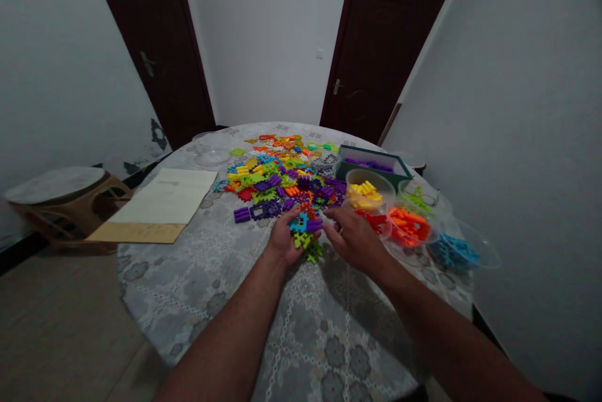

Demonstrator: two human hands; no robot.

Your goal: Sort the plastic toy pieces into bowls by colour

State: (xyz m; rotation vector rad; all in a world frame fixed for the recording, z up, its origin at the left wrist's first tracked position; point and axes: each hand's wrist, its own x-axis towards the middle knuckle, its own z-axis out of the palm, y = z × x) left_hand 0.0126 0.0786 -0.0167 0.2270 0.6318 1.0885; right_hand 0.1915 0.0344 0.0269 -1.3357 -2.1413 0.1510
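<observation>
A heap of coloured plastic building pieces (282, 179) lies spread across the round table (211, 289). My left hand (283, 240) is curled around a small cluster of joined pieces (303, 236), blue, green and purple, at the near edge of the heap. My right hand (353, 238) rests just right of that cluster, fingers bent toward it and touching its purple end. What the right fingertips grip is not clear.
Clear bowls stand to the right, holding yellow pieces (365, 192), orange pieces (408, 226), blue pieces (454, 253) and green pieces (418, 198). A dark box (374, 160) holds purple pieces. A flat cardboard sheet (162, 204) lies left. A stool (61, 198) stands beside the table.
</observation>
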